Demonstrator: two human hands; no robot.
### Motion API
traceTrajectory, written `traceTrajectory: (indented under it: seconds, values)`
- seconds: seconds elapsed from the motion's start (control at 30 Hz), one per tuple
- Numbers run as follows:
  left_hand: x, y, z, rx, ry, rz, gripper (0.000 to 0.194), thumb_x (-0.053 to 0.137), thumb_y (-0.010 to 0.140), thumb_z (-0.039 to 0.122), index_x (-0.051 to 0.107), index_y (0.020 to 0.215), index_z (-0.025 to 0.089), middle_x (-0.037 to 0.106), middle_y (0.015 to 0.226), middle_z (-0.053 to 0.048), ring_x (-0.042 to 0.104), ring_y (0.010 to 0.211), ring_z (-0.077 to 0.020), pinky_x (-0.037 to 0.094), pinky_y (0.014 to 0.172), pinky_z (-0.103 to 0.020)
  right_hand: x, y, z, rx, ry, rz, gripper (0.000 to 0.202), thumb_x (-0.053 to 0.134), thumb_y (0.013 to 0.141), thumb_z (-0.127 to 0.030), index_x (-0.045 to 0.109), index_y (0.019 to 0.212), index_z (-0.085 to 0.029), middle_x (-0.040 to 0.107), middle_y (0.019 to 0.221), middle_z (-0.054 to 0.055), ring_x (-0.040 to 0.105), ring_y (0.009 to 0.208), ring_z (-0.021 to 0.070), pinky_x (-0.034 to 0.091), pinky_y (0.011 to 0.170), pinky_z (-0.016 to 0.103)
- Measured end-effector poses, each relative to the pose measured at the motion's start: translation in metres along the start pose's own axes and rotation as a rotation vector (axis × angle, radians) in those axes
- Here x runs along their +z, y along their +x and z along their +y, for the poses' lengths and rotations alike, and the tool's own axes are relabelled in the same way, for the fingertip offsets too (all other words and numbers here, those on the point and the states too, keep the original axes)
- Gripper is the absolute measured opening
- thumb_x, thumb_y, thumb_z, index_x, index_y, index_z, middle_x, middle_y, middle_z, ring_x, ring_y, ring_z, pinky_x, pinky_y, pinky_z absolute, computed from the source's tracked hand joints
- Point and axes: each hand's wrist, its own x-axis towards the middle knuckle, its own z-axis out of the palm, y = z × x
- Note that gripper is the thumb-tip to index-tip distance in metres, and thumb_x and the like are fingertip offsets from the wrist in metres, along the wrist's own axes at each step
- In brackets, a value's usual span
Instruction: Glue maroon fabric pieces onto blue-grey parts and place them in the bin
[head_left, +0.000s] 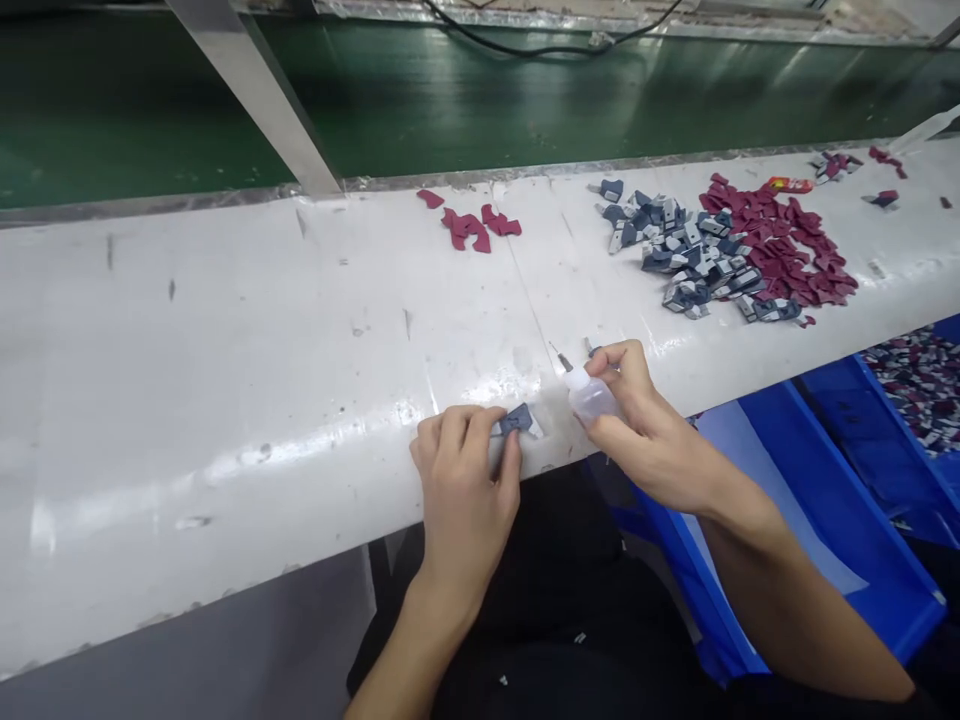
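My left hand [469, 480] pinches a small dark-grey and white plastic part [516, 420] between thumb and fingers, low over the white work surface near its front edge. In my right hand [645, 430] is a small translucent squeeze bottle [591, 394] with a thin needle tip, tilted up and to the left. The needle tip is apart from the plastic part. Just behind my right fingers another small grey part [591, 348] shows, partly hidden; I cannot tell whether the fingers touch it.
Grey-white parts [675, 245] lie heaped at the right beside a pile of maroon pieces [799, 245]. A few maroon pieces [472, 228] lie farther left. Behind runs a green conveyor belt [480, 110] with a metal post [259, 95]. Blue bins [862, 500] stand below at the right.
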Motion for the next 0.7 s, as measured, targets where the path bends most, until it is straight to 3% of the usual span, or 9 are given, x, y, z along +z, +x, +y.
traceTrajectory:
  seconds: [0.07, 0.13, 0.23, 0.3, 0.37, 0.47, 0.53, 0.6, 0.7]
  values:
    - [-0.004, 0.0, 0.0, 0.007, -0.03, -0.032, 0.03, 0.058, 0.109, 0.009, 0.07, 0.13, 0.026, 0.072, 0.127, -0.008, 0.056, 0.123, -0.0287, 0.047, 0.106, -0.046, 0.0, -0.005, 0.005, -0.067, 0.077, -0.064, 0.033, 0.071, 0.095, -0.017, 0.052, 0.119, -0.029, 0.063, 0.093, -0.003, 0.055, 0.07, 0.0143, 0.046, 0.062, 0.028]
    - [-0.006, -0.001, 0.001, -0.028, -0.052, -0.021, 0.037, 0.055, 0.108, 0.007, 0.067, 0.137, 0.026, 0.067, 0.139, -0.01, 0.053, 0.133, -0.0295, 0.046, 0.112, -0.047, 0.003, -0.005, 0.013, -0.161, 0.129, -0.021, 0.033, 0.08, 0.095, -0.022, 0.066, 0.123, -0.029, 0.072, 0.102, 0.001, 0.066, 0.081, 0.0172, 0.052, 0.067, 0.03]
    - [-0.006, -0.004, 0.003, -0.094, -0.038, 0.036, 0.026, 0.072, 0.102, 0.022, 0.064, 0.126, 0.02, 0.064, 0.126, -0.013, 0.054, 0.123, -0.0322, 0.048, 0.105, -0.049, 0.008, -0.002, 0.025, -0.243, 0.192, 0.15, 0.029, 0.086, 0.097, -0.033, 0.077, 0.125, -0.029, 0.075, 0.104, 0.003, 0.067, 0.079, 0.0169, 0.051, 0.064, 0.03]
    - [-0.004, -0.006, 0.005, -0.078, 0.02, 0.044, 0.031, 0.083, 0.097, 0.039, 0.062, 0.111, 0.02, 0.063, 0.11, -0.01, 0.054, 0.11, -0.0313, 0.046, 0.096, -0.048, 0.01, 0.001, 0.032, -0.234, 0.271, 0.209, 0.026, 0.083, 0.101, -0.036, 0.074, 0.125, -0.031, 0.07, 0.088, -0.001, 0.054, 0.061, 0.0124, 0.042, 0.054, 0.027]
    - [-0.002, -0.007, 0.006, -0.049, 0.078, 0.026, 0.03, 0.084, 0.098, 0.042, 0.063, 0.106, 0.021, 0.064, 0.102, -0.007, 0.054, 0.104, -0.0297, 0.043, 0.091, -0.045, 0.01, 0.006, 0.036, -0.232, 0.336, 0.231, 0.025, 0.085, 0.099, -0.035, 0.071, 0.119, -0.03, 0.064, 0.076, -0.005, 0.043, 0.052, 0.0096, 0.035, 0.048, 0.025]
    - [-0.001, -0.006, 0.007, -0.053, 0.085, -0.002, 0.012, 0.073, 0.103, 0.023, 0.07, 0.114, 0.023, 0.068, 0.103, -0.006, 0.054, 0.108, -0.0294, 0.04, 0.09, -0.044, 0.014, 0.018, 0.038, -0.268, 0.401, 0.264, 0.027, 0.093, 0.091, -0.034, 0.075, 0.109, -0.025, 0.056, 0.069, -0.007, 0.039, 0.049, 0.0083, 0.034, 0.045, 0.025]
    - [-0.002, -0.005, 0.007, -0.061, 0.067, -0.007, 0.022, 0.067, 0.099, 0.014, 0.073, 0.118, 0.023, 0.068, 0.107, -0.008, 0.053, 0.111, -0.0302, 0.04, 0.092, -0.044, 0.02, 0.029, 0.038, -0.274, 0.486, 0.28, 0.029, 0.092, 0.089, -0.041, 0.077, 0.107, -0.023, 0.048, 0.064, -0.009, 0.036, 0.046, 0.0079, 0.033, 0.042, 0.025]
    - [-0.003, -0.004, 0.007, -0.063, 0.06, -0.004, 0.026, 0.068, 0.095, 0.015, 0.074, 0.12, 0.021, 0.067, 0.112, -0.01, 0.053, 0.113, -0.0318, 0.041, 0.093, -0.046, 0.027, 0.038, 0.04, -0.275, 0.529, 0.317, 0.031, 0.088, 0.09, -0.049, 0.074, 0.095, -0.022, 0.045, 0.061, -0.009, 0.034, 0.043, 0.0076, 0.032, 0.04, 0.025]
    - [-0.003, -0.004, 0.006, -0.053, 0.044, 0.005, 0.025, 0.079, 0.095, 0.026, 0.074, 0.119, 0.019, 0.068, 0.113, -0.011, 0.054, 0.113, -0.033, 0.041, 0.093, -0.047, 0.037, 0.043, 0.043, -0.329, 0.41, 0.431, 0.041, 0.086, 0.093, -0.053, 0.062, 0.078, -0.023, 0.05, 0.063, -0.006, 0.043, 0.048, 0.0095, 0.039, 0.044, 0.027]
